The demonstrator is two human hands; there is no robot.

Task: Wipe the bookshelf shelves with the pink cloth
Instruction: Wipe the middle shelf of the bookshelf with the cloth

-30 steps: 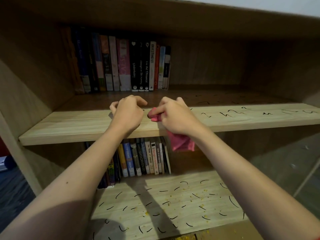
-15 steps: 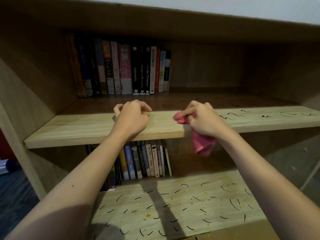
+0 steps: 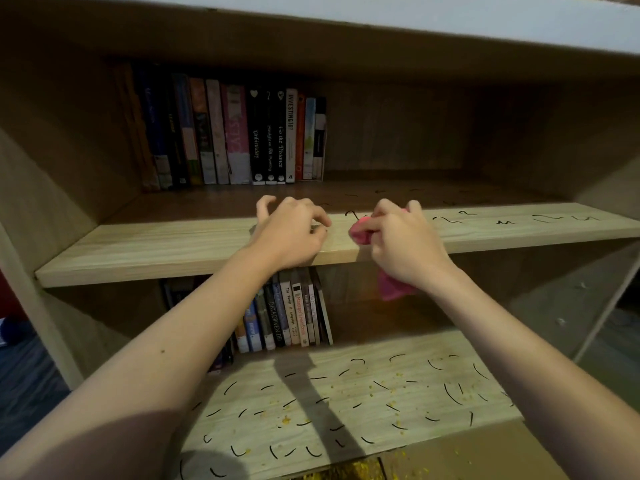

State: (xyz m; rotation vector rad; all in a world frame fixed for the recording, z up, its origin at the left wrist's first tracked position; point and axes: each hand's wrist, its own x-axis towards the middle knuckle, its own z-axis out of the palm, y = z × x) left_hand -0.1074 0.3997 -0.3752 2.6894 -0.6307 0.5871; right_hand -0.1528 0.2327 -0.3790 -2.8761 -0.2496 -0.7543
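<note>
My right hand (image 3: 401, 244) grips the bunched pink cloth (image 3: 360, 233) and holds it against the front part of the middle wooden shelf (image 3: 173, 251). A tail of the cloth hangs below the shelf edge under my wrist. My left hand (image 3: 291, 233) rests on the same shelf just left of the cloth, fingers loosely bent, fingertips on the wood, holding nothing. Black squiggle marks (image 3: 446, 220) lie on the shelf to the right of the cloth and further back.
A row of upright books (image 3: 235, 136) stands at the back left of the middle shelf. More books (image 3: 291, 313) stand on the lower shelf (image 3: 346, 410), which carries many black marks and yellow crumbs (image 3: 285, 420). The bookcase's side panels close in left and right.
My right hand slid the cloth right along the shelf, away from my left hand, then came back a little to the left. The left hand stayed in place.
</note>
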